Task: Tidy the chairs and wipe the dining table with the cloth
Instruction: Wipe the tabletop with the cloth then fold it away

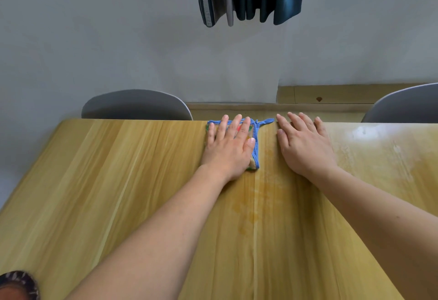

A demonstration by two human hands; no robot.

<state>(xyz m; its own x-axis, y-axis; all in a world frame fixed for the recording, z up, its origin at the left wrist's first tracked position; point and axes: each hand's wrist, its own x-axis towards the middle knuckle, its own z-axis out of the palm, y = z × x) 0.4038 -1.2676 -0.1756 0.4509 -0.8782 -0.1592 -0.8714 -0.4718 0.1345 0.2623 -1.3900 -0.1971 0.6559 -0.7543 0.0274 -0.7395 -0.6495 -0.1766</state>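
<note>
Tabletop (118, 181) fills view, wood grain; damp streaks at 3 o'clock look wiped, yellowish stain at 6 o'clock left, 9 o'clock side dry, likely undone. Two grey chairs (136, 105) at 11 and 2 o'clock, tucked behind far edge. My left hand (228, 148) flat, fingers spread, pressing the cloth (255, 155) at 12 o'clock far edge. My right hand (303, 145) flat, grip apart, bare tabletop. No readable writing.
</note>
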